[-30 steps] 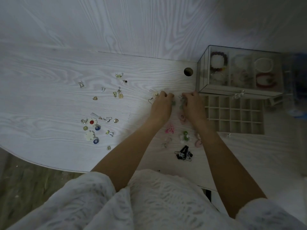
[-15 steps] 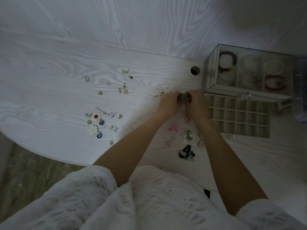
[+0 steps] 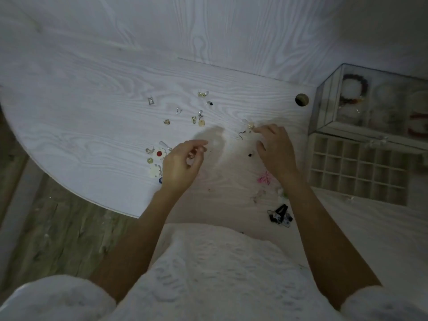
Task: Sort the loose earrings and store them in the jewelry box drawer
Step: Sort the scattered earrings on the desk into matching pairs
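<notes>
Currently right hand (image 3: 275,151) reaches, fingers loosely spread, tips touching a pale hook earring (image 3: 249,126); no pinch closed yet. Left hand (image 3: 183,164) hovers, fingers curled; whether it holds anything I cannot tell. Drawer (image 3: 359,167) lies open just right of the right hand. Advice: pinch by the bead, not the wire hook, then lift straight.

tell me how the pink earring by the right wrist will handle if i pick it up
The pink earring looks small and thin, so it is probably very light and easy to pinch. Its outline looks openwork and spiky, so it may snag on the other pieces lying just below it. It lies flat on the table, so it is unlikely to roll; any hook on it is too blurred to judge.
</notes>
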